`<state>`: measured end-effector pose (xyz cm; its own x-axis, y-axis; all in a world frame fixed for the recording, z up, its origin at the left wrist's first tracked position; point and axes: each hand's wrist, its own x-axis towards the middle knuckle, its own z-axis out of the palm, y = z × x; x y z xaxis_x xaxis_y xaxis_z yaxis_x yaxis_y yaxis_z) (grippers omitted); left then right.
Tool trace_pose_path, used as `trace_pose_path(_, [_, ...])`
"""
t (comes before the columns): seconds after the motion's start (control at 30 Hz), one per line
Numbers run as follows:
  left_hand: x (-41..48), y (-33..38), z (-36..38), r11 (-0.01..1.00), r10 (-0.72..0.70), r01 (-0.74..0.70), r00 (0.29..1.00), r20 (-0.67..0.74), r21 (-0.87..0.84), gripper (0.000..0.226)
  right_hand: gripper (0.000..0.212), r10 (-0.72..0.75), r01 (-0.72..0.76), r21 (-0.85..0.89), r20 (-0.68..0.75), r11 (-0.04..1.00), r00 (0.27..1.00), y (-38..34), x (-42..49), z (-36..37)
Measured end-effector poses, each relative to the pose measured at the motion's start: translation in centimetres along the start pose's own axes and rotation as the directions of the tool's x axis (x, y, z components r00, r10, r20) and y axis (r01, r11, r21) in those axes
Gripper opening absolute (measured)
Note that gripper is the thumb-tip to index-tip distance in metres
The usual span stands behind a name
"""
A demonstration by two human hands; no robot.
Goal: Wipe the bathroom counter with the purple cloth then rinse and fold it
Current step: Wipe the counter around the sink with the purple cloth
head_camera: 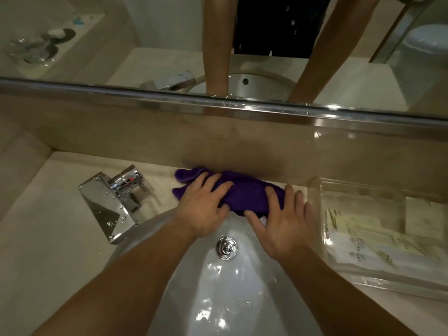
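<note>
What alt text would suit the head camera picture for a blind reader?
A person's left hand and right hand press a bunched purple cloth on the counter behind a sink basin. A chrome faucet stands to the left, a clear tray of packets to the right, a mirror above.

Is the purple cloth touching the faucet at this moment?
Apart. The head view shows a strip of bare counter between the left end of the purple cloth and the faucet.

Head view, steep and close over the sink.
We're looking forward and down, wide-angle, so near it fills the lower frame, mirror across the top.
</note>
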<state>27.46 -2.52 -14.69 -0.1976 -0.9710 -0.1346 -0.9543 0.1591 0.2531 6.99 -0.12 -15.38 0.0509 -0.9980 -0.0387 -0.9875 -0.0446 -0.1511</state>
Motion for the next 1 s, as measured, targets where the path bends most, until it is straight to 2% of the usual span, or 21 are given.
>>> trace_pose_path(0.1, [-0.5, 2.0, 1.0, 1.000, -0.026, 0.026, 0.994, 0.109, -0.001, 0.097, 0.071, 0.088, -0.077, 0.161, -0.065, 0.984, 0.994, 0.2, -0.3, 0.3])
trace_pose_path(0.2, [-0.1, 3.7, 1.2, 0.998, 0.058, -0.053, 0.988, 0.146, -0.037, 0.095, 0.046, 0.174, -0.103, 0.320, -0.200, 0.942, 0.964, 0.7, -0.9, -0.1])
trace_pose_path(0.33, [0.7, 6.9, 1.6, 0.983, 0.172, -0.157, 0.969, 0.178, -0.096, 0.073, 0.059, 0.210, -0.088, 0.460, -0.222, 0.884, 0.952, 0.7, -1.9, -0.7])
trace_pose_path(0.4, [0.9, 7.6, 1.8, 0.981, 0.178, -0.161, 0.969, 0.172, -0.111, 0.065, 0.055, 0.220, -0.090, 0.494, -0.212, 0.865, 0.952, 0.4, -1.8, -0.7])
trace_pose_path(0.47, [1.1, 7.3, 1.8, 0.978, 0.188, -0.170, 0.971, 0.149, -0.122, 0.062, 0.065, 0.251, -0.125, 0.514, -0.184, 0.849, 0.950, -0.1, -1.5, -0.5])
trace_pose_path(0.53, [1.0, 6.8, 2.0, 0.979, 0.187, -0.174, 0.974, 0.128, -0.104, 0.060, 0.071, 0.260, -0.141, 0.478, -0.193, 0.867, 0.946, -0.5, -1.3, 0.0])
trace_pose_path(0.63, [0.8, 6.7, 2.8, 0.987, 0.156, -0.153, 0.987, 0.047, -0.055, 0.057, 0.063, 0.243, -0.141, 0.346, -0.272, 0.927, 0.931, -1.2, -1.2, 1.1])
trace_pose_path(0.8, [0.7, 6.0, 3.1, 0.990, 0.097, -0.097, 0.995, -0.003, -0.102, 0.053, 0.056, 0.225, -0.168, 0.194, -0.326, 0.967, 0.918, -2.1, -0.5, 2.4])
trace_pose_path(1.0, [0.4, 5.2, 3.1, 0.992, 0.014, -0.019, 0.999, -0.042, -0.126, 0.052, 0.051, 0.142, -0.098, 0.141, -0.350, 0.985, 0.926, -2.4, 0.3, 3.0])
